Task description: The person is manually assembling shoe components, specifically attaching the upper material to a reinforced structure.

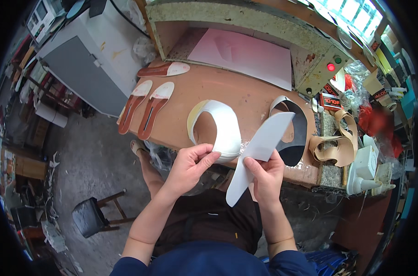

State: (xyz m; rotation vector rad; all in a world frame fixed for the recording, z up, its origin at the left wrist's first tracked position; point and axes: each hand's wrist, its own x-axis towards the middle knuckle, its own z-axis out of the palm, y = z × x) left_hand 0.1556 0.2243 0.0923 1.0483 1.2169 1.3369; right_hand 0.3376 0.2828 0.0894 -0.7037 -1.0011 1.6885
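Observation:
My left hand (189,169) pinches the near edge of a white looped shoe upper (228,131) between thumb and fingers. A yellowish lining shows along the loop's left side. In my right hand (267,178), a flat white blade-shaped piece (268,134) is gripped, tilted, its rounded lower end hanging past the bench edge. The two white pieces come close together between my hands; I cannot tell whether they touch. Behind the flat piece, partly covered by it, a black and white shoe upper (297,126) lies on the brown bench top (218,83).
Brown and white insoles (157,110) lie on the bench's left. A pink sheet (250,57) rests inside a box-like machine with a lit red lamp (331,67). At right sit beige curled strips (340,152) and a white spouted container (364,165). A stool (89,218) stands lower left.

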